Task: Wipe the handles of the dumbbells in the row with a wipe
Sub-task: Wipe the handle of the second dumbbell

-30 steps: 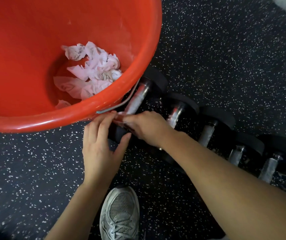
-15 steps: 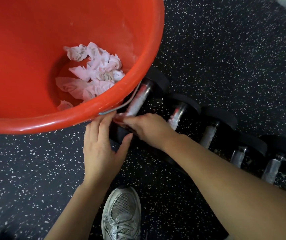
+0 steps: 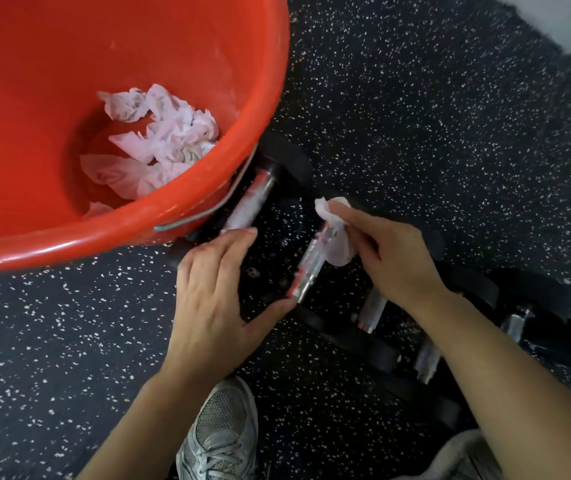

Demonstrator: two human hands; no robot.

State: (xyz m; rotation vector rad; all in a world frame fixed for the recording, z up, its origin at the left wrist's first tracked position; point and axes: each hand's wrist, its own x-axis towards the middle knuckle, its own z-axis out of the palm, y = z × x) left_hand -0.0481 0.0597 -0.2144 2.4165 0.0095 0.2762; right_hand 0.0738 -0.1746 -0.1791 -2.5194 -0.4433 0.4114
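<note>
Several black dumbbells with metal handles lie in a row on the floor. The first dumbbell's handle point(image 3: 251, 202) shows beside the bucket. My right hand point(image 3: 391, 258) grips a crumpled white wipe point(image 3: 337, 233) pressed against the upper part of the second dumbbell's handle point(image 3: 306, 268). My left hand point(image 3: 215, 303) rests flat over the near ends of the first two dumbbells, fingers spread, its thumb touching the lower end of the second handle. More handles point(image 3: 370, 310) lie to the right, partly hidden under my right forearm.
A large red bucket point(image 3: 159, 223) with several used crumpled wipes point(image 3: 159, 140) inside stands at the upper left, its rim over the first dumbbell. The floor is black speckled rubber point(image 3: 433, 116). My grey sneaker point(image 3: 218, 434) is at the bottom centre.
My right hand moved with the wipe from the first dumbbell's handle rightward to the second one. My left hand shifted slightly right and now spans the near ends.
</note>
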